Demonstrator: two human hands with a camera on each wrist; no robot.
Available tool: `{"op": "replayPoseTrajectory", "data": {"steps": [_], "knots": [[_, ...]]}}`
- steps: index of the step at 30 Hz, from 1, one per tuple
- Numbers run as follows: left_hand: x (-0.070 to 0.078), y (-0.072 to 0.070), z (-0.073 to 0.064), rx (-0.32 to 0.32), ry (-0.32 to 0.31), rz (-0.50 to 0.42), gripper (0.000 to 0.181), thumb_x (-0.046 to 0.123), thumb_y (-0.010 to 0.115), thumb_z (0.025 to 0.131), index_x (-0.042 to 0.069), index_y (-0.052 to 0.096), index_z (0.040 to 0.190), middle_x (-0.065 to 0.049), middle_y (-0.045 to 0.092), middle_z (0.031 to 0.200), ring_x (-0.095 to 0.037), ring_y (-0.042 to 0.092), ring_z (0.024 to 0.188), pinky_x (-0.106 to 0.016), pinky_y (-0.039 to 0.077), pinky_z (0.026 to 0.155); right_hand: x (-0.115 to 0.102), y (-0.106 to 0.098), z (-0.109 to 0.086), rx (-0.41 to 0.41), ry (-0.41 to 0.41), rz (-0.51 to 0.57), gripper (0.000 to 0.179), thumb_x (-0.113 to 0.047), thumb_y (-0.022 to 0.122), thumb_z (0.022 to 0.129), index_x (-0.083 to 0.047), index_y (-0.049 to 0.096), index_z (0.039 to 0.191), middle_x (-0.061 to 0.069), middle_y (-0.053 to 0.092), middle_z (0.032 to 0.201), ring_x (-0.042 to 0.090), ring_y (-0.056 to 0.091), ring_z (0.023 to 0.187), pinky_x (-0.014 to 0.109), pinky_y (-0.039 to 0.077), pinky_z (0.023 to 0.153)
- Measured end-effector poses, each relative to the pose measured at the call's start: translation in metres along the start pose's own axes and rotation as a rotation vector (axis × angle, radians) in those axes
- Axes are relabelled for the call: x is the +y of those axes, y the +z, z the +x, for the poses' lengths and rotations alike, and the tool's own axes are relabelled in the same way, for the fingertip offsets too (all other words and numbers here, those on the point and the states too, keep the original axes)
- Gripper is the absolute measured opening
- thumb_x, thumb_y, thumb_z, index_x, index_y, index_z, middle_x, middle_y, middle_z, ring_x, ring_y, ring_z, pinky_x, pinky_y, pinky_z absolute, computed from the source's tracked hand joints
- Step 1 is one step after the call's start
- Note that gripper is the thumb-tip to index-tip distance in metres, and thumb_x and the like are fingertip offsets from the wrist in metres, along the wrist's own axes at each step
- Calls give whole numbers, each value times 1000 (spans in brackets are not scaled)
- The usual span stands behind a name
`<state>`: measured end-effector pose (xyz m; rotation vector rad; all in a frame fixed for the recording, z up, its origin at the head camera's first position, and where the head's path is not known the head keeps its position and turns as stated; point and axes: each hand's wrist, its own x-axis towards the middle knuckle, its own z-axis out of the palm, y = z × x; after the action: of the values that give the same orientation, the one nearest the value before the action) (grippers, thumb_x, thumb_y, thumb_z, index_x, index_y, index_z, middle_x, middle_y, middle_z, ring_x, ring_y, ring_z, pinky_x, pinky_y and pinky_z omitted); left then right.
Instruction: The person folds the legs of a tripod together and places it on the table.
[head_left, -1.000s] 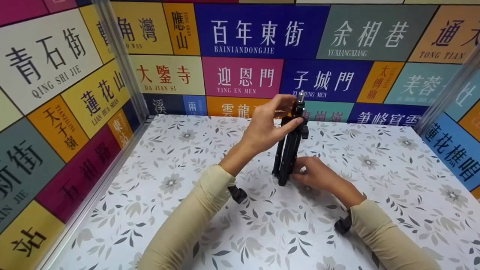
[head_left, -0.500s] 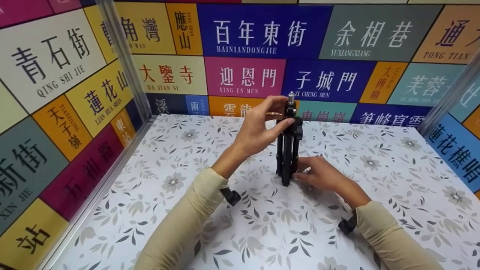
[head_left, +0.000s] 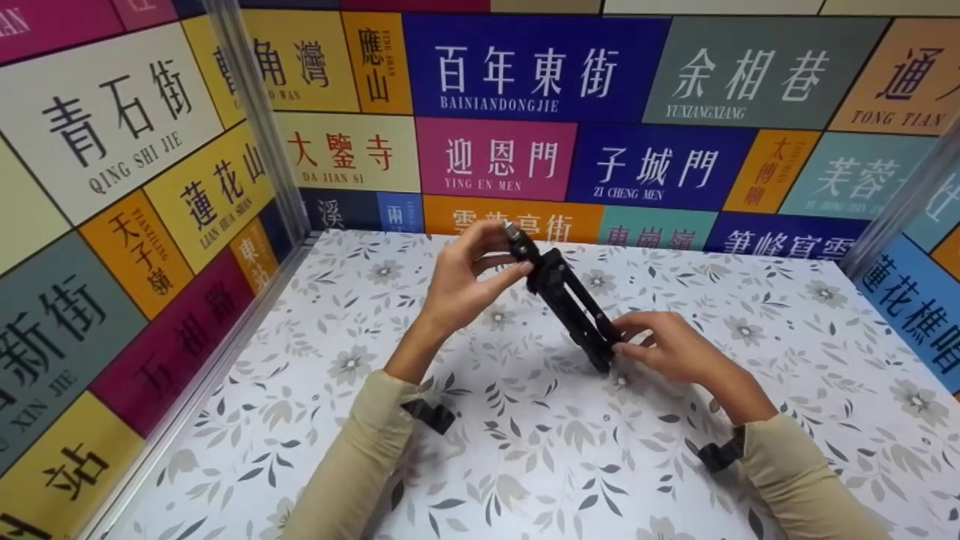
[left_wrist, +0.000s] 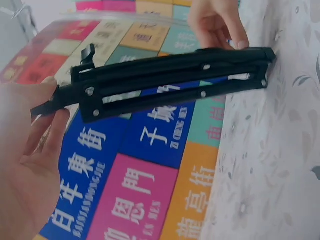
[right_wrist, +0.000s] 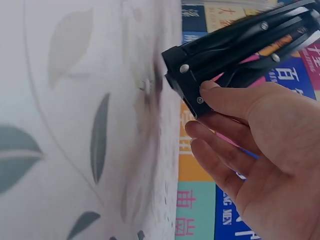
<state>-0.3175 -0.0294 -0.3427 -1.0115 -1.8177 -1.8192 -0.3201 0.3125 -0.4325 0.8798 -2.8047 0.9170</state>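
Note:
A small black tripod (head_left: 571, 307), its legs folded together, leans with its metal screw top toward the upper left in the head view. My left hand (head_left: 466, 281) pinches the tripod near that top between thumb and fingers. At the lower end, my right hand (head_left: 671, 349) pinches a leg's foot; the right wrist view shows the thumb of this right hand (right_wrist: 270, 130) against the leg end. In the left wrist view the tripod (left_wrist: 165, 80) stretches between both hands, with a knob at its upper part. The fingers behind it are partly hidden.
A white table (head_left: 517, 465) with a grey leaf and flower print lies below. Colourful panels with street names (head_left: 525, 67) stand at the back and left, with a clear corner post (head_left: 259, 112) between them. Each wrist carries a black camera mount (head_left: 431, 415).
The tripod has gone from nearly upright to tilted, its top swinging left with my left hand. My right hand has moved slightly right with the foot end.

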Motion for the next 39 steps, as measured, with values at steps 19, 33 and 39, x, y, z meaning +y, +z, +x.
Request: {"op": "replayPoseTrajectory", "data": {"steps": [19, 33, 39], "knots": [[-54, -56, -25, -217, -311, 17, 42, 1, 87, 75, 0, 65, 111, -14, 66, 113, -25, 71, 98, -43, 61, 93, 16, -16, -7, 28, 1, -12, 28, -13, 76, 90, -10, 73, 119, 6, 75, 111, 23, 72, 103, 33, 64, 80], [-93, -79, -46, -457, -408, 265, 43, 8, 92, 69, 11, 69, 105, -7, 70, 96, -21, 68, 91, -36, 57, 95, 16, -13, -7, 4, -45, -19, 23, -14, 76, 90, -14, 75, 114, 2, 74, 105, 20, 69, 103, 35, 64, 83], [-95, -77, -49, -513, -438, 348, 46, 2, 91, 68, 13, 68, 105, -2, 72, 95, -18, 68, 92, -38, 56, 97, 18, -11, -6, 3, -45, -24, 24, -15, 76, 91, -15, 75, 115, 0, 72, 105, 19, 68, 102, 34, 63, 85]]}}
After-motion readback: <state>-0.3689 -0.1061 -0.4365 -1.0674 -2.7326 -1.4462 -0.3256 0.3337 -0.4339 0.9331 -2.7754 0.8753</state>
